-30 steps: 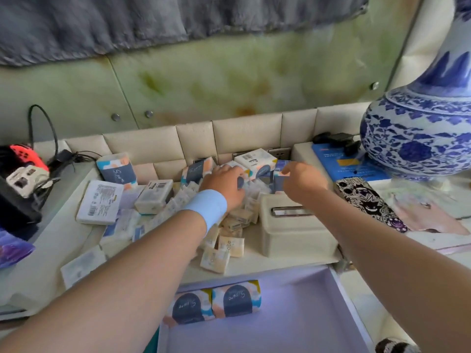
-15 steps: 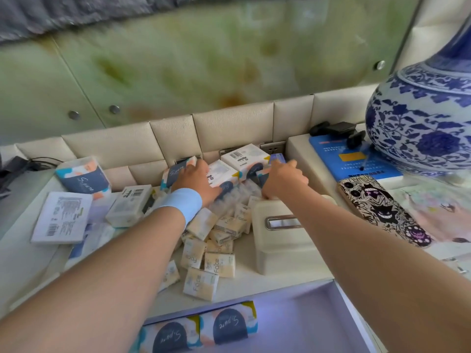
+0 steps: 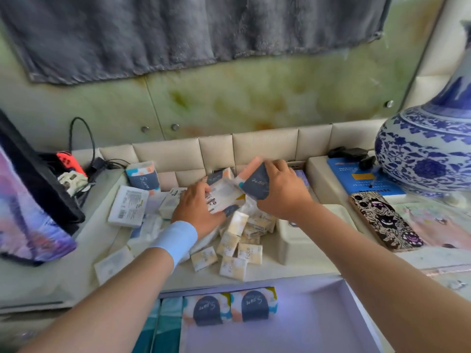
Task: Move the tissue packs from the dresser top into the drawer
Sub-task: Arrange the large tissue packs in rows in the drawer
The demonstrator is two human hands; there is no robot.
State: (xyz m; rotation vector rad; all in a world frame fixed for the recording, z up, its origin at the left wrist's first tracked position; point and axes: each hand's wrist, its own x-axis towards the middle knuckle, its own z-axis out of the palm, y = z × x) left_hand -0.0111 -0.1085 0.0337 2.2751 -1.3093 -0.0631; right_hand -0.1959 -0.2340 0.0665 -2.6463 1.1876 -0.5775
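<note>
My left hand point(image 3: 196, 211) grips a white tissue pack point(image 3: 223, 196) with a barcode, tilted above the pile on the dresser top point(image 3: 300, 267). My right hand point(image 3: 280, 192) grips another tissue pack point(image 3: 256, 183) with a navy patch, lifted beside the first. Several small cream "Face" packs point(image 3: 238, 247) lie heaped under and in front of both hands. One more large pack point(image 3: 142, 175) stands upright at the back left. A flat white pack point(image 3: 127, 206) lies left of my left hand. The open drawer point(image 3: 305, 327) below holds two large packs point(image 3: 229, 305) along its back edge.
A cream tissue box point(image 3: 305, 240) sits just right of the pile. A patterned phone point(image 3: 384, 220), a blue book point(image 3: 362, 179) and a big blue-and-white vase point(image 3: 425, 154) stand at the right. At the left are cables, a red controller point(image 3: 68, 161) and a dark bag point(image 3: 30, 200).
Both hands have closed on large tissue packs at the back of the pile and lifted them up and slightly toward me. The camera has tilted up and back.
</note>
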